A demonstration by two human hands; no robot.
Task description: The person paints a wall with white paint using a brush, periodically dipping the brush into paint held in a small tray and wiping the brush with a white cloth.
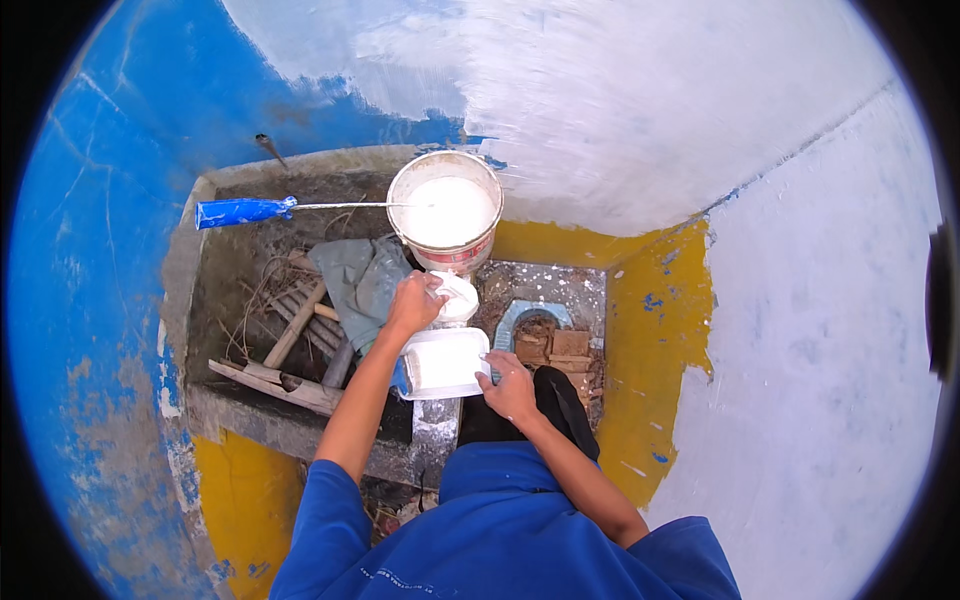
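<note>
My left hand (415, 301) grips the edge of a small round white container (457, 301), which seems to hold white paint. Just below it, my right hand (508, 384) holds the right rim of a rectangular white paint tray (442, 391) with white paint inside. At the tray's left end a blue object shows partly, its kind unclear. Beyond both hands stands a bucket (448, 259) of white paint. A paint roller's blue handle (244, 212) sticks out to the left, its metal rod lying over the bucket's rim.
Left of the tray, a concrete basin (225, 176) holds bamboo pieces (296, 326), twigs and a grey-green cloth (360, 281). To the right, bricks (570, 343) lie in a light-blue squat toilet (517, 315). Painted walls (660, 300) enclose the space; a pipe stub (264, 141) juts from the blue wall.
</note>
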